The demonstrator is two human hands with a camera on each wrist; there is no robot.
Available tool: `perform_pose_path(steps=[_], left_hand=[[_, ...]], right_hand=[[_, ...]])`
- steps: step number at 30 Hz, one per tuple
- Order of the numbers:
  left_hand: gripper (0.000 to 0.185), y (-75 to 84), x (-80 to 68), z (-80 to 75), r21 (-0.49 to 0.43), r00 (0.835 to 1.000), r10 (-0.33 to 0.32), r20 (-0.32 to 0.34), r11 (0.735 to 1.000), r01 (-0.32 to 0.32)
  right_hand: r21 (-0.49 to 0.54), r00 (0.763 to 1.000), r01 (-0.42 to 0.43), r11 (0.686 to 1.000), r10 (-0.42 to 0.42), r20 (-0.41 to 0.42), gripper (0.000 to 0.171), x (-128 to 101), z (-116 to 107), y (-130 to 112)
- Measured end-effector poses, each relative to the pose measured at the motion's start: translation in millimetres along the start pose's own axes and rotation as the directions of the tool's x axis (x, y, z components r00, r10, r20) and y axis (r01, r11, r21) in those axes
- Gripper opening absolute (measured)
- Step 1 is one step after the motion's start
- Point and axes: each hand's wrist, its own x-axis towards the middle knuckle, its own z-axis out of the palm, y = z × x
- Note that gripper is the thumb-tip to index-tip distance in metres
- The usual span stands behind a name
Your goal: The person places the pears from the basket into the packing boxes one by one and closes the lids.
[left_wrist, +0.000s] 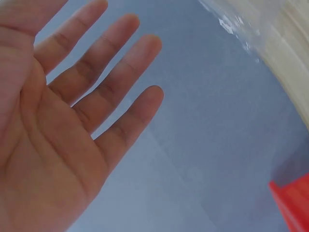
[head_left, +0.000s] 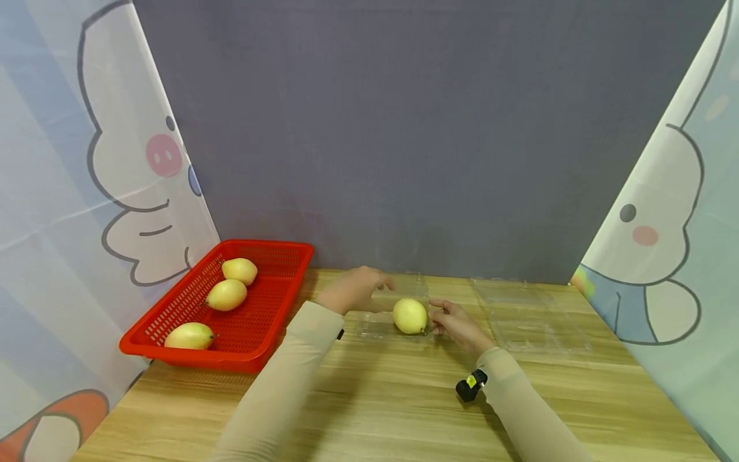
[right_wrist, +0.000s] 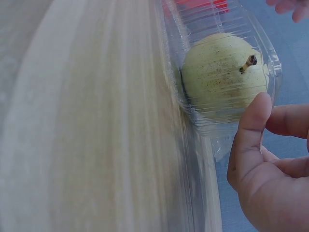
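On the table, clear clamshell (head_left: pixel 398 308) holding one pear (head_left: pixel 410 316) — right hand (head_left: pixel 458 326) pinching its edge, left hand (head_left: pixel 353 290) open — red basket (head_left: pixel 271 256), three pears

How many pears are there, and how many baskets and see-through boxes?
Pears: 4, three in the basket and one in a clear box
Red basket: 1
Clear plastic boxes: 2
Total: 7

No readable text, labels or numbers anywhere.
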Motion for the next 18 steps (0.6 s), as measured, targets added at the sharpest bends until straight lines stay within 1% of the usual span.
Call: perform_pose_path(steps=[3, 8, 14, 18], left_hand=[[0.037, -7.0, -8.1, -7.5, 0.010, 0.999, -0.033, 0.003, 0.999, 0.033], [0.030, -23.9, -23.2, -19.3, 0.033, 0.996, -0.093, -0.003, 0.995, 0.093], [0.031, -44.2, -44.7, -30.9, 0.053, 0.988, -0.155, -0.002, 0.987, 0.155], [0.032, -53.5, -60.4, -36.0, 0.066, 0.977, -0.214, 0.013, 0.975, 0.212]], right_hand=[[-0.004, 1.000, -0.004, 1.000, 0.004, -0.006, 0.056, 0.5, -0.3, 0.8], [-0.009, 1.000, -0.006, 1.000, 0.006, -0.015, 0.054, 1.6, 0.3, 2.2], [-0.011, 1.000, -0.006, 1.000, 0.006, -0.018, 0.055, 2.2, 0.5, 1.6], [-0.017, 1.000, -0.004, 1.000, 0.004, -0.009, 0.055, 2.5, 0.0, 2.4]])
